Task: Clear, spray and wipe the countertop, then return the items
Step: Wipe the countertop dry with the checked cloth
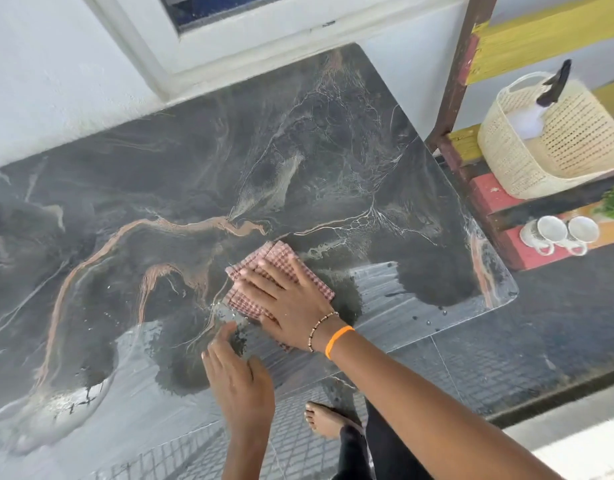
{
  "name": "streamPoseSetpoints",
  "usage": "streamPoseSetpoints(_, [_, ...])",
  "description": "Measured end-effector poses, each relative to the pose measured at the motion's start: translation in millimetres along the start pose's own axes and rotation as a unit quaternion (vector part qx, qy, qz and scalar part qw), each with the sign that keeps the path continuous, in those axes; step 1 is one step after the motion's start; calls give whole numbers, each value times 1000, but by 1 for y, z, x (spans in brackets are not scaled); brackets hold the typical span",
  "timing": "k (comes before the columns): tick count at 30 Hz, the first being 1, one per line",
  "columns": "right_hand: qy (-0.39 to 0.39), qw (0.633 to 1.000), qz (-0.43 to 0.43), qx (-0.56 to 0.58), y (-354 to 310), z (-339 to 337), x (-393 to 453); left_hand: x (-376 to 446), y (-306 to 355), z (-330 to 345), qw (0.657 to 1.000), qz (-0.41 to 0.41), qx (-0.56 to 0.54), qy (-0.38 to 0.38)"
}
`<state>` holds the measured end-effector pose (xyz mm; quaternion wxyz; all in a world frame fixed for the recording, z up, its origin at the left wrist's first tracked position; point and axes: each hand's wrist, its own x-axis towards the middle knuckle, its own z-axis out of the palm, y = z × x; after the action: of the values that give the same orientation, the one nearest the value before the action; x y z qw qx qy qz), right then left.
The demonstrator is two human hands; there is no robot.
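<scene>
While pressed flat under the right hand [291, 303], fingers straight, sits the checked cloth [281, 275] on the dark marbled desk [160, 202], near its front edge. Left hand [239, 375] open, fingertips resting on the desk at 7 o'clock from the cloth. Wide bare surface from 9 to 1 o'clock. Off the right edge at 2 o'clock: shelf [499, 199] with basket [554, 140], white cups [558, 233].

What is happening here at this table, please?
A person is wiping the dark marbled countertop. The right hand presses flat on a folded checked cloth, and the left hand rests with straight fingers on the surface beside it. The top is bare and looks wet in places. The removed items wait on the shelf at the right: a basket and white cups. They are not yet returned.
</scene>
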<state>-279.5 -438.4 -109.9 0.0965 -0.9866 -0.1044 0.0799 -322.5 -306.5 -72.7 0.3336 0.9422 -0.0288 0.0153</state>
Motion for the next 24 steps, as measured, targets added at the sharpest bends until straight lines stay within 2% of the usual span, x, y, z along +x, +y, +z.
streamPoseSetpoints(5, [31,985,169,-17,88,-12,-66,-7,15,10,993,23,64,-92])
streamPoseSetpoints(8, [42,954,297,-10,145,-19,-108,-12,26,19,982,79,87,-145])
streamPoseSetpoints(11, [47,929,367,-6,173,-22,-145,-14,30,23,975,92,110,-169])
streamPoseSetpoints(15, [80,912,403,0,166,-16,-184,-13,23,20,975,89,105,-173])
streamPoseSetpoints(19, [80,894,440,23,125,-10,-191,-15,17,16,978,99,77,-166])
streamPoseSetpoints(24, [63,917,392,49,52,4,-149,-18,10,9,985,85,50,-145])
